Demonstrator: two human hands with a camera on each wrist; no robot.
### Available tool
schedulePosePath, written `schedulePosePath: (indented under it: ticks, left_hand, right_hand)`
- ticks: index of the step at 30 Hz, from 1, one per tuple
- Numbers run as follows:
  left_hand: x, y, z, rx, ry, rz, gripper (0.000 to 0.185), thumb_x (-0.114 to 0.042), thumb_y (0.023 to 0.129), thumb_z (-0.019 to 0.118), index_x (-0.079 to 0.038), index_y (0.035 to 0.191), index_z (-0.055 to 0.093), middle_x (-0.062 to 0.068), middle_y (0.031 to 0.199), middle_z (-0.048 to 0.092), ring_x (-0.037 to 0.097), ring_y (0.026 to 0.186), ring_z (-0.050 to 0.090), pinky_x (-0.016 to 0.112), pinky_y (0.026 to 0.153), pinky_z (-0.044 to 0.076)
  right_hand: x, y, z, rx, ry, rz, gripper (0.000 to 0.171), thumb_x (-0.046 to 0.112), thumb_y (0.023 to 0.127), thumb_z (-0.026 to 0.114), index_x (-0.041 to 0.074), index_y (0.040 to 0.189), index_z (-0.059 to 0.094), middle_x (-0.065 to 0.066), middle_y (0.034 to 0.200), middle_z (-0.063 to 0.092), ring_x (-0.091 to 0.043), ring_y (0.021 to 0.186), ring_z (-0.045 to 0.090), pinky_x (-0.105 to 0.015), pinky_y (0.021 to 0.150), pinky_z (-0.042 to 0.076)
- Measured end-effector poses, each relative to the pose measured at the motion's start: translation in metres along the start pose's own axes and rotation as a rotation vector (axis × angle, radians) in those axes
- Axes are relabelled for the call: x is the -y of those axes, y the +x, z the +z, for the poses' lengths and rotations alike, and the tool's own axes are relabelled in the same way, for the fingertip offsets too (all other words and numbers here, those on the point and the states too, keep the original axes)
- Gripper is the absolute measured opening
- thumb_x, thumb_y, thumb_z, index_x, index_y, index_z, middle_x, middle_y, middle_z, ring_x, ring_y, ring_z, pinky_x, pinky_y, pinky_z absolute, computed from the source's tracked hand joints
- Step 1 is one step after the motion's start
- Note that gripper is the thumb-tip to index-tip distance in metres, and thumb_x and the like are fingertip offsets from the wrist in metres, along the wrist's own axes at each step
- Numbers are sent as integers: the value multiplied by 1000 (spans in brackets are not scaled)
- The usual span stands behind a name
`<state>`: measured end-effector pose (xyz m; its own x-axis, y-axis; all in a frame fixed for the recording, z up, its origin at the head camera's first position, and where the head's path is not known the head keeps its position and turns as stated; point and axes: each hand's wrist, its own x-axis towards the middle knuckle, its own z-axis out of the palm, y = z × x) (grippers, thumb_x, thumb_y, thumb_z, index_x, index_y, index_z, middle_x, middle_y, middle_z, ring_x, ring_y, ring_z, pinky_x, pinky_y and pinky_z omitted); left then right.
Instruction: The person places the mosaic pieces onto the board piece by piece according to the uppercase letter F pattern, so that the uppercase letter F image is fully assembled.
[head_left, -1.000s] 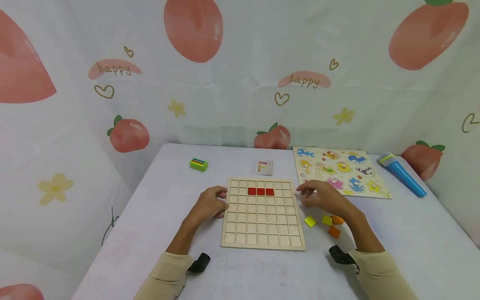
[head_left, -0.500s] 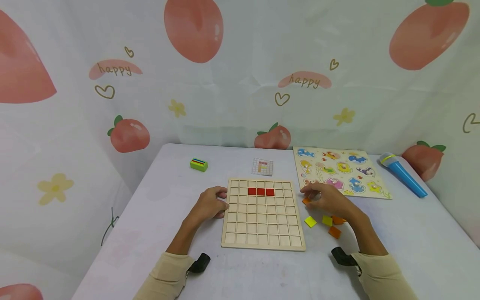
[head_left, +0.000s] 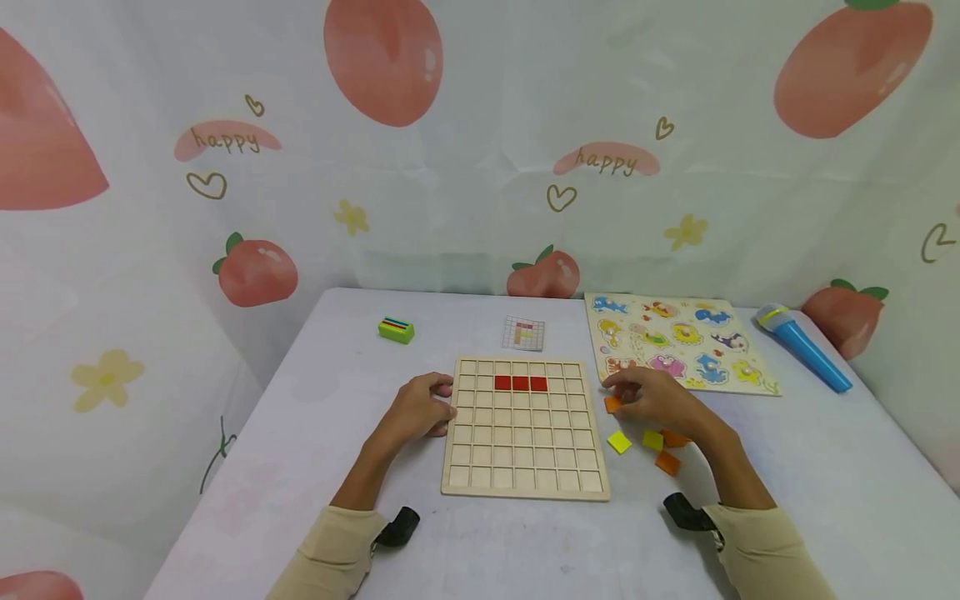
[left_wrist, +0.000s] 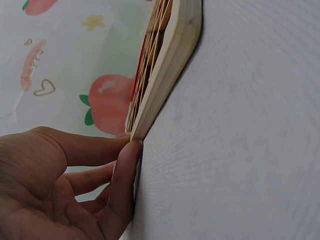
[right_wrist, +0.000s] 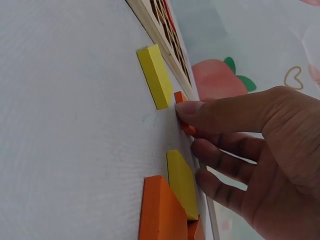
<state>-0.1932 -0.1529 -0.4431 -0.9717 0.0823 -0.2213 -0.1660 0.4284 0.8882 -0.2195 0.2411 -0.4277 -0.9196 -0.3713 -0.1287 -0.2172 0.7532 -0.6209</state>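
My left hand (head_left: 422,408) braces the left edge of the grid board (head_left: 525,454), fingers curled against it, so it stays put on the bench (head_left: 337,383). Right hand (head_left: 656,398) pinches an orange tile (head_left: 612,404) just right of the board. Spare yellow and orange tiles (head_left: 619,442) lie near, within reach. Three red tiles (head_left: 521,383) sit in the second row.
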Motion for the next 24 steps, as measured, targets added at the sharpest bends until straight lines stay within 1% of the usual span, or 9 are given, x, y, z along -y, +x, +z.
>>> schedulePosePath:
  ticks: [4, 9, 15, 20, 24]
  left_hand:
    - [-1, 0, -1, -2, 1, 0, 54, 2, 89, 70, 0, 142, 61, 12, 124, 61, 18, 91, 67, 29, 66, 64]
    - [-2, -1, -1, -3, -6, 1, 54, 2, 89, 70, 0, 142, 61, 13, 124, 61, 18, 90, 67, 29, 65, 64]
    - [-1, -1, 0, -3, -10, 11, 54, 2, 88, 70, 0, 141, 61, 13, 124, 61, 18, 90, 67, 29, 65, 64]
    - [-1, 0, 0, -7, -2, 8, 54, 2, 88, 70, 0, 141, 62, 12, 123, 61, 18, 90, 67, 29, 65, 64]
    - [-1, 1, 1, -5, 7, 5, 54, 2, 88, 70, 0, 142, 62, 12, 123, 61, 18, 90, 67, 29, 65, 64]
  right_hand:
    - [0, 1, 0, 4, -18, 3, 38, 14, 89, 82, 6, 125, 74, -3, 103, 66, -22, 96, 57, -37, 85, 53]
    - [-1, 0, -1, 8, -26, -3, 37, 14, 87, 81, 8, 124, 75, -2, 103, 66, -22, 96, 57, -36, 84, 51]
    - [-2, -2, -2, 18, -26, 27, 36, 16, 87, 81, 10, 122, 77, -2, 107, 68, -22, 97, 56, -36, 85, 51]
    - [-2, -2, -4, 5, -40, 32, 34, 18, 88, 80, 9, 121, 78, -2, 101, 67, -22, 94, 56, -32, 80, 50]
    - [-2, -3, -3, 3, -31, 36, 34, 19, 89, 80, 8, 121, 78, -2, 100, 68, -21, 92, 56, -31, 78, 50]
